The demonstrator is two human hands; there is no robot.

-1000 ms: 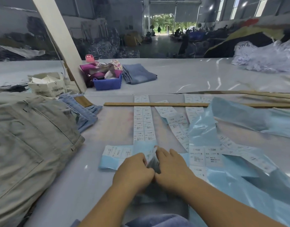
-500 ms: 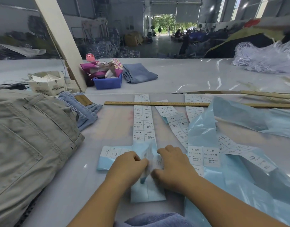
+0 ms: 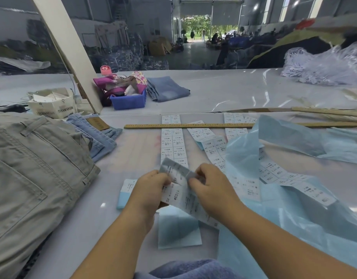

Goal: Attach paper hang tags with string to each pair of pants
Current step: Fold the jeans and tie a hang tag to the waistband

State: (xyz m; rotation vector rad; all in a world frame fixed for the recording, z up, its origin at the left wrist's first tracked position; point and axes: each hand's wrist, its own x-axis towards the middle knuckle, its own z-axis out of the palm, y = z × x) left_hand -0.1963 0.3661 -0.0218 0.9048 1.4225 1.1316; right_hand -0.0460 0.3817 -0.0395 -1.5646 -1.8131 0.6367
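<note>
Both hands mid-table, pinching one strip of labels (image 3: 180, 190) lifted off the surface. Left hand (image 3: 151, 190) curled on strip's left edge, right hand (image 3: 212, 188) with thumb and fingertips nipping its upper right part; strip bent and tilted between them, upper end blurred. Print on held strip reads "1103#" and "XS", upside down from here. Under the grip, flat on table (image 3: 131, 154): blue backing sheet (image 3: 178, 231), plain. Just left of left hand: another label piece (image 3: 127, 186) on blue backing, text too small. Straight beyond the grip: long double-column strip (image 3: 173, 141), each cell headed "1103#", running under a wooden ruler (image 3: 193, 125). Beyond and right of grip: slanted strip (image 3: 211, 147) marked "1103#" and "XL". Right of right hand: crumpled blue backing paper (image 3: 294, 216) with more labels stuck on it (image 3: 274, 174), "1103#" legible, rest unclear. Far left of grip: khaki pants (image 3: 32, 170), back pocket and belt loops up; past them light blue jeans (image 3: 97, 137) with brown waist patch, patch text unreadable. Further back left: cardboard box of hang tags (image 3: 52, 103), side printed "TIANMANLAN", partly guessed. Behind: blue bin (image 3: 129, 100) with bright cloth, folded jeans (image 3: 167, 89) beside it. Far right back: heap of clear plastic bags (image 3: 324, 65). No string visible.
</note>
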